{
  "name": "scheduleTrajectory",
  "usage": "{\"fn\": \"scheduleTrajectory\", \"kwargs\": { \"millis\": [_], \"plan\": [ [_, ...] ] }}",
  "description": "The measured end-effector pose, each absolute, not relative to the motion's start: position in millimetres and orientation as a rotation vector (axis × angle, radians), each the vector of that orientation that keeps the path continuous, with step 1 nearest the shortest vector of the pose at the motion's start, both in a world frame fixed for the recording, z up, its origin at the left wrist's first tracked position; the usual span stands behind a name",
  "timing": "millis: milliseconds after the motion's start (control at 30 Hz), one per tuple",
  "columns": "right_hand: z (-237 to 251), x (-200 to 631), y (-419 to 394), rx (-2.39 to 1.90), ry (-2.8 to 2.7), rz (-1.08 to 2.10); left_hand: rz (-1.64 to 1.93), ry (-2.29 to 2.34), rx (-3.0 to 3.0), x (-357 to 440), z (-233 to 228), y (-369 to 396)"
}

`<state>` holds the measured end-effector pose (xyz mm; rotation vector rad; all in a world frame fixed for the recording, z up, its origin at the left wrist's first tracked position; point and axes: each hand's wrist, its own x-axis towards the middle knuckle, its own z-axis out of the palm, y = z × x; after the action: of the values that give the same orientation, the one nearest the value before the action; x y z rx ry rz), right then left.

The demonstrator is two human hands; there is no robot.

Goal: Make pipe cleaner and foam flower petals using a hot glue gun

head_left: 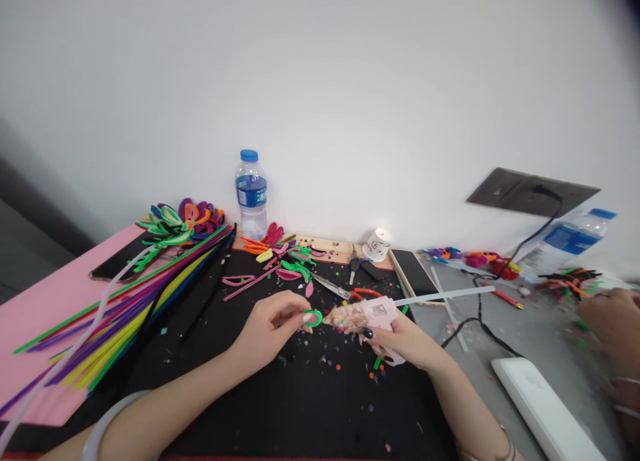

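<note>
My left hand (277,321) pinches a small green pipe-cleaner loop with pink inside (313,317) between thumb and fingertips. Wrapped round a pale pink hot glue gun (376,313) is my right hand (400,337). The gun's crusted nozzle points left, close to the green loop; whether they touch I cannot tell. A long translucent glue stick (443,294) sticks out of the gun's back. Behind my hands lie scissors (330,286), an orange-handled tool (366,293) and several bent pipe-cleaner shapes (295,267).
Straight pipe cleaners (125,314) lie on a pink sheet (45,301) at left. A water bottle (251,197), paper cup (377,244) and phone (414,272) stand or lie along the wall. A black cord leads to a white power strip (540,407). Another person's hand (613,327) is at right.
</note>
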<state>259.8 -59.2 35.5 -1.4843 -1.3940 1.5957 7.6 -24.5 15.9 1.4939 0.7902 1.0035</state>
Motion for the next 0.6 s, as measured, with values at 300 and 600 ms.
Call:
{"fn": "scheduleTrajectory", "kwargs": {
  "millis": [300, 600],
  "plan": [
    [33.8, 265.8, -59.6, -1.447, -1.372, 1.569, 0.919, 0.76, 1.536, 7.8, 13.5, -24.5],
    [35.6, 261.7, -60.1, -1.479, -1.415, 1.589, 0.888, 0.789, 1.637, 8.9, 18.0, -24.3]
  ]
}}
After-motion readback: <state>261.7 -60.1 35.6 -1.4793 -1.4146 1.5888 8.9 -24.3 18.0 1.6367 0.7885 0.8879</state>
